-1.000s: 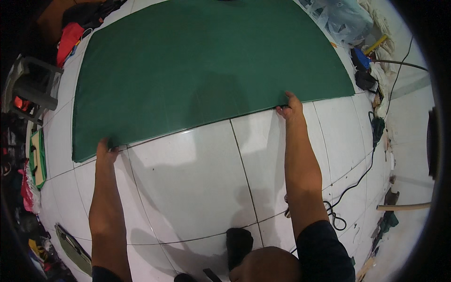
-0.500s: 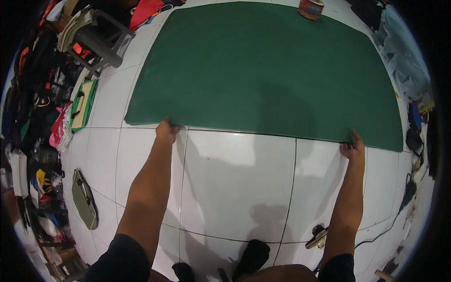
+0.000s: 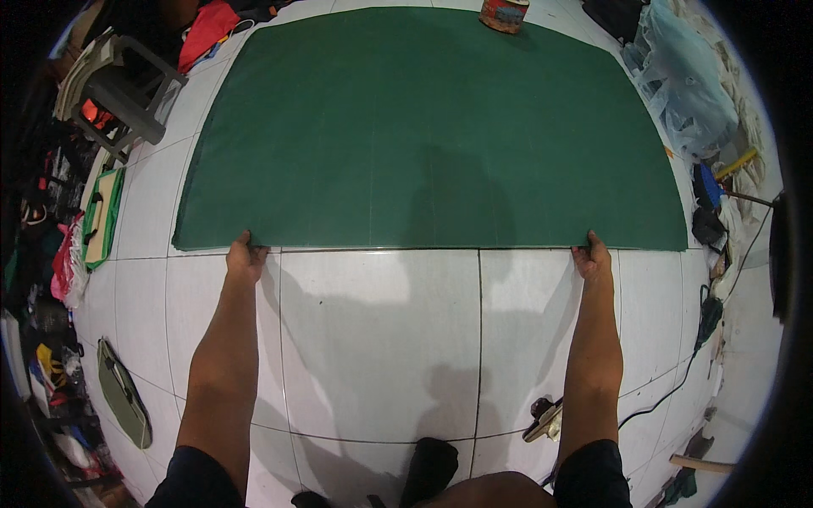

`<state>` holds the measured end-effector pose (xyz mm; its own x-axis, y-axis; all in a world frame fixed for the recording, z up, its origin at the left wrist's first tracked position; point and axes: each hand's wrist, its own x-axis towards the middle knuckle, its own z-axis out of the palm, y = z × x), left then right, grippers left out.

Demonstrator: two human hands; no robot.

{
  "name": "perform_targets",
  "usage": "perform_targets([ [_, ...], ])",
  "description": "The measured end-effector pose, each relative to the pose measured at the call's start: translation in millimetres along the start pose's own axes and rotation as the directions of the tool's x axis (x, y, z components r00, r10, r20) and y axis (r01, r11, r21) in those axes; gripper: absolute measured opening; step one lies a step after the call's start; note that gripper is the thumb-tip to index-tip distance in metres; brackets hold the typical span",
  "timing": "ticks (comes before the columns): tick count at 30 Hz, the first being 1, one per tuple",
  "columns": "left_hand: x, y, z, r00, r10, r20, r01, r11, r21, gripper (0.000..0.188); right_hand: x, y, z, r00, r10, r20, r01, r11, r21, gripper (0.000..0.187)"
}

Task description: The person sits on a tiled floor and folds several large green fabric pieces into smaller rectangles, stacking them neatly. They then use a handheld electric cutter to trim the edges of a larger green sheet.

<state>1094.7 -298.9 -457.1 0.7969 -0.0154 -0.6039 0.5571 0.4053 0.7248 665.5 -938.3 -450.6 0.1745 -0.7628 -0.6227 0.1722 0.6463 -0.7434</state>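
A large dark green sheet [image 3: 339, 127] lies spread over the white tiled floor [image 3: 381, 339]. My left hand [image 3: 246, 256] grips its near edge toward the left corner, thumb on top and fingers underneath. Toward the right corner, my right hand [image 3: 594, 256] pinches the same edge in the same way. Between the two hands the edge runs nearly straight. A rusty red can [image 3: 504, 14] stands on the far edge of the sheet, right of the middle.
Left are a grey stool [image 3: 127, 93], a green-edged flat case [image 3: 103, 216] and an olive flat piece [image 3: 124, 394]. A pale plastic bag [image 3: 686, 85] lies right. A black cable [image 3: 677, 385] and a metal-and-dark tool [image 3: 544, 419] lie near my right arm. Clutter lines the left.
The view has shifted and turned slightly, so the sheet and my arms sit further left and the near edge looks level. Both hands keep their hold on the sheet's edge.
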Motion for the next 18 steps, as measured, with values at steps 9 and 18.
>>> perform_targets([
  [9,4,-4,4,0.993,0.060,-0.103,-0.050,0.994,0.100,0.030,6,5,2,0.978,-0.085,-0.189,0.043,0.976,-0.216,0.022],
  [18,2,-5,-32,0.993,0.088,-0.081,-0.082,0.994,0.074,0.027,-24,21,-16,0.992,-0.113,-0.062,0.106,0.988,-0.112,0.039],
])
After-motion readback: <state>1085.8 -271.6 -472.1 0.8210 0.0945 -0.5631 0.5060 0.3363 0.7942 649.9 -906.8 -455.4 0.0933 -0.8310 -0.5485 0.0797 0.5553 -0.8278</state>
